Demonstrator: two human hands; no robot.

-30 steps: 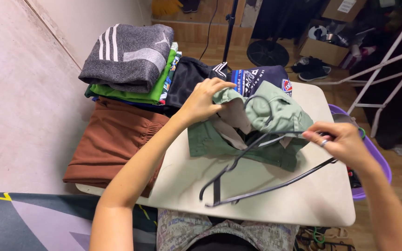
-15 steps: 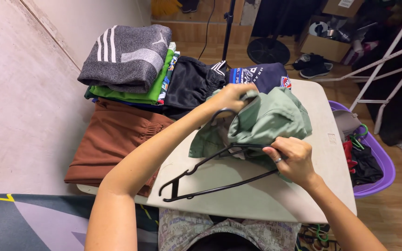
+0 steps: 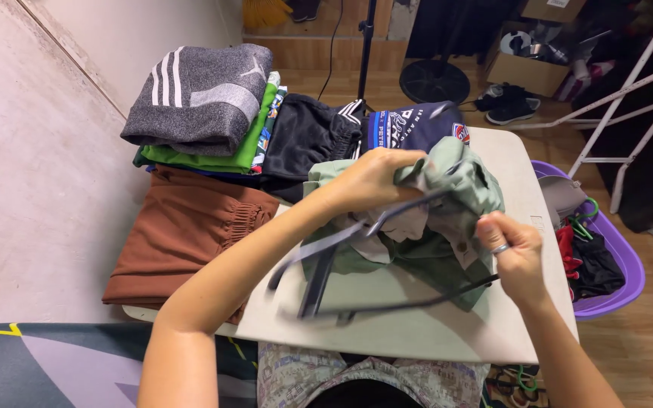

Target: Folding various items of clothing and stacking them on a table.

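Observation:
A pale green garment (image 3: pixel 455 181) lies bunched on a beige table (image 3: pixel 432 332), its darker green part (image 3: pixel 364 264) spread below. A black plastic hanger (image 3: pixel 319 283), blurred by motion, is threaded through it. My left hand (image 3: pixel 368 181) grips the garment's top together with the hanger's upper part. My right hand (image 3: pixel 512 249), with a ring on one finger, holds the right end of the hanger and the cloth's edge.
Folded clothes are stacked at the table's far left: a grey striped top (image 3: pixel 198 91) over a green one (image 3: pixel 228 155), black shorts (image 3: pixel 304 140), a navy shirt (image 3: pixel 417 125), brown cloth (image 3: pixel 183 234). A purple basket (image 3: pixel 625 268) of clothes stands right. A white rack (image 3: pixel 629 91) is behind.
My left hand has moved down and left a little on the garment. My right hand shifted right and the hanger swung, its left end tipping toward me.

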